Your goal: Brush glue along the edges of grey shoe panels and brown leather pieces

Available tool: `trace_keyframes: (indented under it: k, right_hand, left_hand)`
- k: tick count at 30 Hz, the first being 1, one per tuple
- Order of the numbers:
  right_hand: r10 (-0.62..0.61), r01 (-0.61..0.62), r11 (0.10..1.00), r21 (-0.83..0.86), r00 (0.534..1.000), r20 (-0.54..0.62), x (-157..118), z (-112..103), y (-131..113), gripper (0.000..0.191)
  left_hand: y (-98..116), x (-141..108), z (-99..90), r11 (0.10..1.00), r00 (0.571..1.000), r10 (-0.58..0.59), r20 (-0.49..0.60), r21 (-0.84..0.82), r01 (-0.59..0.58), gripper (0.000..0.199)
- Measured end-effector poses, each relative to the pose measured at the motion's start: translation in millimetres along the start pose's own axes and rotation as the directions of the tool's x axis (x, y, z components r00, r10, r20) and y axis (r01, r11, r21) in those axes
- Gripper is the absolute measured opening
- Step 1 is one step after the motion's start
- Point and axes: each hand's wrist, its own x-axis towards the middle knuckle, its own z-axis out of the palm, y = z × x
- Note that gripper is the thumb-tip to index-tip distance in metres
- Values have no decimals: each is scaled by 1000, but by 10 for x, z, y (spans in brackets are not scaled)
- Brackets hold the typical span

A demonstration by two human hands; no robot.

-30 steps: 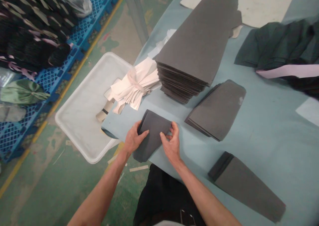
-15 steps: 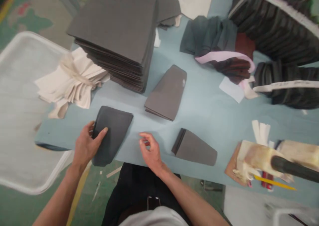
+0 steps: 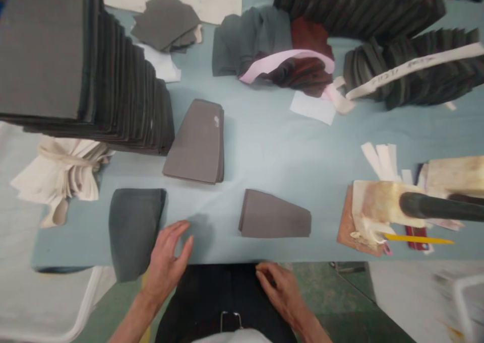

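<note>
My left hand (image 3: 169,259) hovers by the right side of a dark grey-green fabric piece (image 3: 134,232), thumb apart from the fingers and nothing held. That curved piece lies on the left of the table, its lower end hanging over the front edge. At the table's front edge, before my dark trousers, is my right hand (image 3: 280,290) with its fingers curled together; whether anything is in them is hidden. Between and above the hands rest a small stack of brown-grey tapered pieces (image 3: 276,214) and a larger stack of brown-grey tapered pieces (image 3: 196,144).
A tall stack of dark grey sheets (image 3: 41,56) stands at the far left, beside tied cream strips (image 3: 71,169). Bundled dark pieces (image 3: 412,78) and a pink-banded fabric bundle (image 3: 257,43) lie at the back. A dark-handled brush (image 3: 434,205) and yellow pencil (image 3: 419,238) are on the right.
My left hand has let go of the grey-green piece and moved right, off it. My right hand has drawn back to the table's front edge. The view has turned.
</note>
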Motion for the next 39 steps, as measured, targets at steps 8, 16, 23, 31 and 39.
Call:
trace_keyframes:
  k: [8,16,23,31,39]
  right_hand:
    - [132,-147,988,44,666,-735,165,-884,527,60]
    - [53,-195,977,-83,601,-797,781,-1156,817,78]
    - [-33,-265,934,-240,603,-797,686,-1180,916,70]
    - [-135,-220,909,-354,648,-750,731,-1242,961,50]
    - [-145,16,984,-179,662,-735,1055,-1375,1283,60]
  left_hand:
    - [98,322,811,963,961,271,61,-20,-270,20]
    - [51,331,877,931,932,354,81,61,-359,25]
    - [122,312,874,930,936,343,82,111,-351,26]
    - [109,264,943,929,934,354,43,101,-356,23]
    - [-77,165,1185,933,928,360,-100,7,-361,25]
